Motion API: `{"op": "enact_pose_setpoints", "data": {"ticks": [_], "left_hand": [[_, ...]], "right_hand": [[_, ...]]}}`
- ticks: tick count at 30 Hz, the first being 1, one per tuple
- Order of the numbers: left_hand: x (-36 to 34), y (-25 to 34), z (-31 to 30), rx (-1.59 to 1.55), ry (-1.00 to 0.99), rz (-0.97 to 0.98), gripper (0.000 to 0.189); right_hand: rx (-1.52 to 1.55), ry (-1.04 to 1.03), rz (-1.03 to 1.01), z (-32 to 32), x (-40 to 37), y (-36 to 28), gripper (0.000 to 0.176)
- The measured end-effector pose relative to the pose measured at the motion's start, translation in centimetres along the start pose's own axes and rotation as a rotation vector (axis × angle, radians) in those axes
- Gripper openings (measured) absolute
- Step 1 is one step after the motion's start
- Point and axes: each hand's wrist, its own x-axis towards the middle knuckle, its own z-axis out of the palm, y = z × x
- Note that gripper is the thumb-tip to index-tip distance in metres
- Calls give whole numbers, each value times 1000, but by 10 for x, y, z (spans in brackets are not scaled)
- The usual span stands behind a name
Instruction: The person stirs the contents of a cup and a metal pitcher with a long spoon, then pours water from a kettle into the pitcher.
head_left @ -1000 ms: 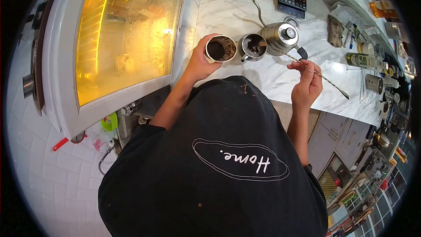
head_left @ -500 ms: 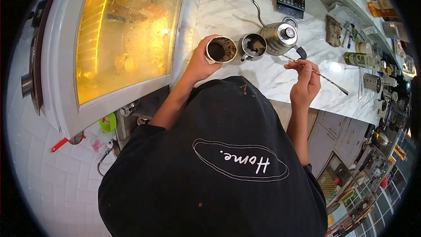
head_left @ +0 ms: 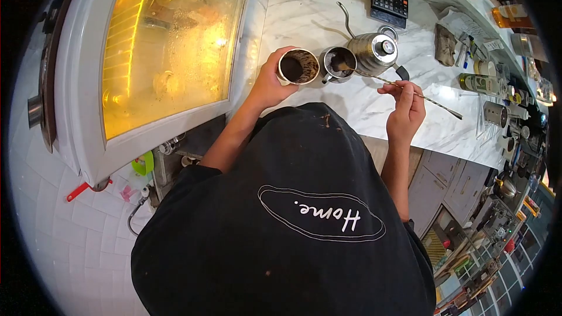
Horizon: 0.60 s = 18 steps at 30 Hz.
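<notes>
My left hand (head_left: pixel 271 81) is wrapped round a paper cup (head_left: pixel 298 66) with dark contents and brown residue on its inner wall. Just right of it stands a metal cup (head_left: pixel 338 64) holding dark liquid, its handle toward me. Pinched in the fingers of my right hand (head_left: pixel 405 105) is a long twisted spoon (head_left: pixel 432 101). Its one end reaches over the metal cup, where a brown spot shows at the spoon's tip. Behind the spoon, a steel gooseneck kettle (head_left: pixel 373 52) sits on the marble counter (head_left: pixel 304 9), its lid on and its spout pointing away.
A calculator (head_left: pixel 389 0) lies at the counter's far side. Right of it are a folded brown cloth (head_left: pixel 445 45), a green-labelled bottle (head_left: pixel 483 83) and several small tools. A glass-door fridge (head_left: pixel 175 47) stands at the left. Bottles line a shelf at the upper right.
The spoon's far end has moved left over the metal cup, and brown matter now shows at its tip. The paper cup has shifted slightly right.
</notes>
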Motion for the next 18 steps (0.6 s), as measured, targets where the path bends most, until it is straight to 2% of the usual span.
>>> {"op": "enact_pose_setpoints", "data": {"ticks": [5, 11, 14, 18], "left_hand": [[1, 0, 3, -41, -2, 8, 74], [12, 9, 2, 12, -36, 47, 77], [15, 23, 6, -50, -65, 14, 79], [18, 40, 10, -71, -88, 69, 78]], "right_hand": [[-24, 148, -19, 2, 1, -10, 28], [159, 327, 40, 9, -1, -28, 31], [244, 312, 57, 8, -3, -31, 31], [263, 236, 32, 15, -9, -41, 32]]}}
